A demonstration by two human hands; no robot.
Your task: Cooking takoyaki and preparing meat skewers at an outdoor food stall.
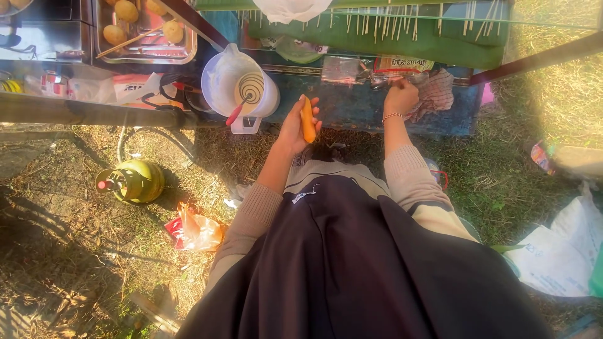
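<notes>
Grass underfoot; left hand (295,125) grips smooth orange sausage (308,120), right hand (401,98) clutches checked cloth (434,94).

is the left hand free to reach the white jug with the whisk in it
Probably not as it stands: the left hand is already gripping an orange sausage. The white jug sits close beside it on the cart edge, with nothing between them.

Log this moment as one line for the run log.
left hand: holds orange sausage | right hand: on checked cloth | nearby: white jug
</notes>
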